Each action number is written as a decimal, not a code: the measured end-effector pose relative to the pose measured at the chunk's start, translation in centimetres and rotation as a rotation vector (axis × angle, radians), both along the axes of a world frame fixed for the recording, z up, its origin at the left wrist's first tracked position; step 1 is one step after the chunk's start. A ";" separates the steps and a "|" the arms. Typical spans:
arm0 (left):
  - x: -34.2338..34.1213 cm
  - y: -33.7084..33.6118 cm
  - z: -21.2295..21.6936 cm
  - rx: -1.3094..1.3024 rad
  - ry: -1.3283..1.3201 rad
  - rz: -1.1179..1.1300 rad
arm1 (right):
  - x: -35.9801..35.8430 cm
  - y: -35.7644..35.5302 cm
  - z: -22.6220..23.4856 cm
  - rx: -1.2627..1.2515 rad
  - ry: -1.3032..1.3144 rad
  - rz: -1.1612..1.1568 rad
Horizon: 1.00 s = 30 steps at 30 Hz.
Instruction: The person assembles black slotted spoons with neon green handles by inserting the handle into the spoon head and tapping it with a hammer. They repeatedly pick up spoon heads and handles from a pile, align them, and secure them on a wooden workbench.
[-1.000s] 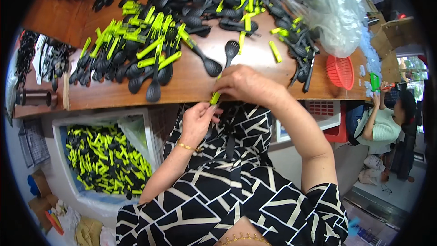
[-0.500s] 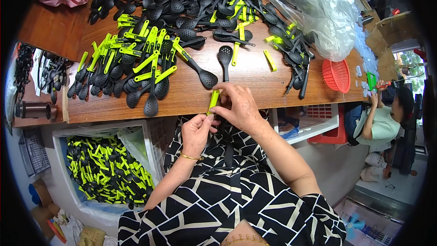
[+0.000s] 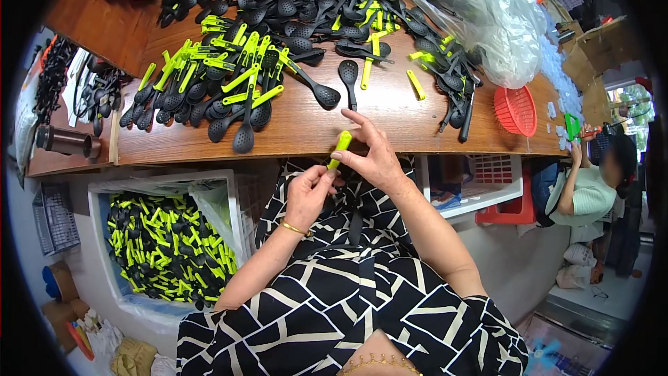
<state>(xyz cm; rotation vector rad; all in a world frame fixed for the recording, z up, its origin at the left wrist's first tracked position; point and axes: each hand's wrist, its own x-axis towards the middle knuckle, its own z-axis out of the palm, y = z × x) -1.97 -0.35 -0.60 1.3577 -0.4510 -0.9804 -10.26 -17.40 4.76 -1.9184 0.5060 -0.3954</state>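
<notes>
The left hand (image 3: 306,198) and right hand (image 3: 379,163) hold — fingers (image 3: 353,161) pinching — a lime-green handle (image 3: 343,142).

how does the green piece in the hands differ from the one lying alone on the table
The held piece is between the left hand and right hand; the loose piece lies on the table, untouched. The held piece is partly covered; the loose piece shows whole. Both are lime green.

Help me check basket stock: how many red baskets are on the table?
1: the red basket, on the table's right part, beside the clear plastic. Others could be hidden beneath the plastic.
</notes>
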 end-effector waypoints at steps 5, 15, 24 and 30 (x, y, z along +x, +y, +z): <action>-0.7 -0.1 2.1 -0.106 -0.008 0.039 | -0.7 0.8 0.3 0.518 -0.042 0.080; 1.1 1.7 2.6 -0.058 -0.103 0.017 | -0.6 2.3 1.5 0.407 0.012 0.125; 2.4 3.4 5.0 0.102 -0.752 0.107 | 1.3 4.1 2.5 0.516 -0.048 0.135; 4.9 11.5 2.3 0.099 -0.571 0.309 | 2.8 3.1 3.3 0.182 0.026 0.312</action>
